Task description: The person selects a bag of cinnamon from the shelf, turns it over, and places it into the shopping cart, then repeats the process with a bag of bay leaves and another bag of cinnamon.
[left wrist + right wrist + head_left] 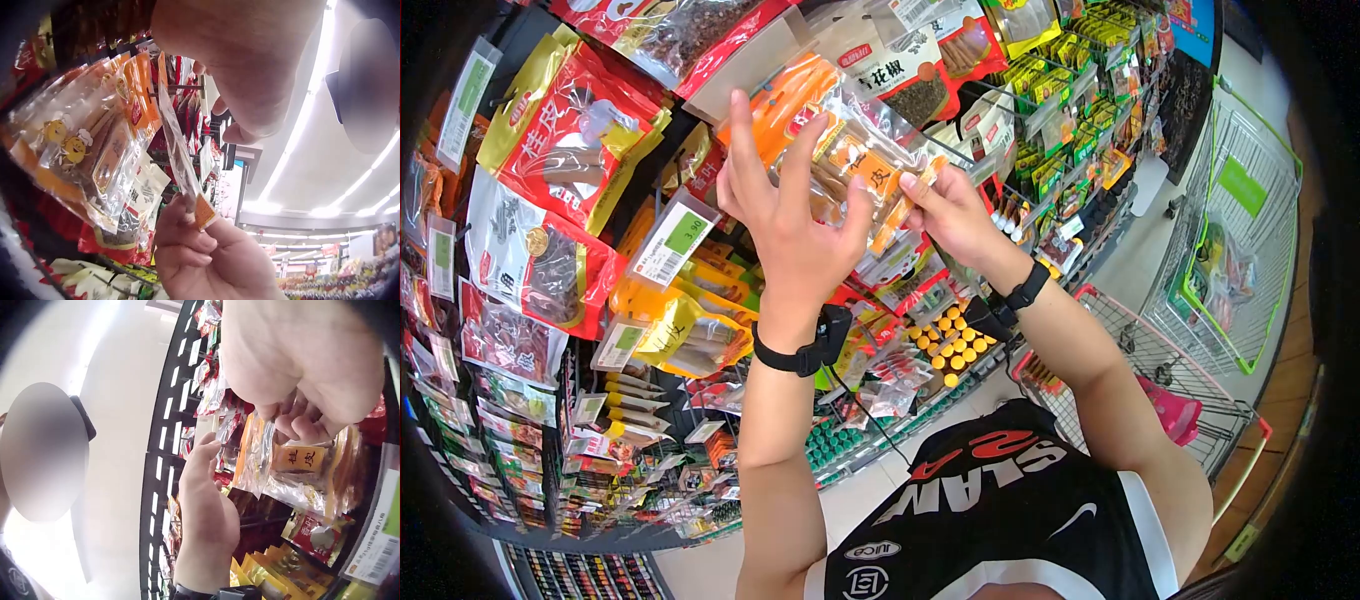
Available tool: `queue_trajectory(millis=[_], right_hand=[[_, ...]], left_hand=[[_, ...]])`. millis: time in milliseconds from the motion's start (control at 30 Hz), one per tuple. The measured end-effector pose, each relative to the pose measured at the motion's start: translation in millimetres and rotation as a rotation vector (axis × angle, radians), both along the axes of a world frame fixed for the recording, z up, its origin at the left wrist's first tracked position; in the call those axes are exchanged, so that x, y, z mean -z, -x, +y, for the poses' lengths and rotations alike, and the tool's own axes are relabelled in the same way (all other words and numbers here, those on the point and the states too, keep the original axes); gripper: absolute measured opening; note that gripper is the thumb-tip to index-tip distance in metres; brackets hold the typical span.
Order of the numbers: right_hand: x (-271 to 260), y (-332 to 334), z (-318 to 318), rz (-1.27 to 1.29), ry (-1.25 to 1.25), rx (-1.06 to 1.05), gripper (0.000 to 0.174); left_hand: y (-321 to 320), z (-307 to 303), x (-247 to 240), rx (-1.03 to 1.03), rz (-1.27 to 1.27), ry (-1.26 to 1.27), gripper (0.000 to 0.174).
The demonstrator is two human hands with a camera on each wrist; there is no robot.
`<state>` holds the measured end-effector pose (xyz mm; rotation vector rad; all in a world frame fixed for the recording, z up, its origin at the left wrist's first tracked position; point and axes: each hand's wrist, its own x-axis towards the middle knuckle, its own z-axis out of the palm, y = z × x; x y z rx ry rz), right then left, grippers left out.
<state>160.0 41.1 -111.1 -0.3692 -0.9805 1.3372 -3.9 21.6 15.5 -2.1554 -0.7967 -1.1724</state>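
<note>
Two hands are raised to one clear plastic packet with orange edges and brown bark sticks inside [855, 160]. It hangs among other packets high on the black slotted display rack [164, 444], towards its upper edge. In the head view the packet's long axis slants from upper left down to lower right, and it lies ahead of and above both wrists. The right hand [948, 215] pinches the packet's lower right corner between thumb and curled fingers; the left wrist view shows that corner edge-on in the pinch. The left hand [795, 235] is spread with fingers straight, its thumb lying against the packet's near face and gripping nothing. Both hands touch the packet, but only the right has hold of it.
</note>
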Motion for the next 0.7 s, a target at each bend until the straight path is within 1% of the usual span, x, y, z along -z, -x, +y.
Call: queue_trajectory(millis=[200,300,467,500,567,600,633,667,700], right_hand=[[-1.5,0.1,-0.1,-0.024,-0.011,0.014,0.022],[-6.7,-1.6,-3.8,-0.098,-0.012,0.040,0.022],[-14.6,-2.9,-1.9,-0.195,-0.008,-0.027,0.020],[-14.3,-2.7,-1.5,-0.219,-0.014,-0.046,0.019],[-9.6,4.6,-0.9,-0.153,-0.035,-0.011,0.022],[-5.7,6.8,1.1,-0.119,-0.047,0.010,0.024],[2.1,3.4,4.1,-0.176,-0.013,-0.055,0.038],[6.9,-0.7,1.4,-0.171,0.010,-0.065,0.037],[13.0,-4.2,-4.0,-0.168,0.038,-0.076,0.036]], left_hand=[[-5.0,-4.8,0.2,-0.011,-0.015,0.036,0.061],[-6.5,-3.7,4.1,-0.005,-0.024,0.046,0.062],[-7.0,-2.5,16.1,-0.023,0.013,0.032,0.063],[-7.0,-3.0,20.9,-0.033,0.007,0.075,0.063],[-7.4,-5.3,30.9,-0.051,-0.003,0.159,0.064],[-7.1,-6.0,34.7,-0.050,0.002,0.147,0.064],[-7.0,-6.8,39.0,-0.047,0.009,0.137,0.064],[-7.5,-8.1,43.3,-0.042,0.015,0.130,0.065],[-9.0,-12.0,43.2,-0.009,0.009,0.175,0.065]])
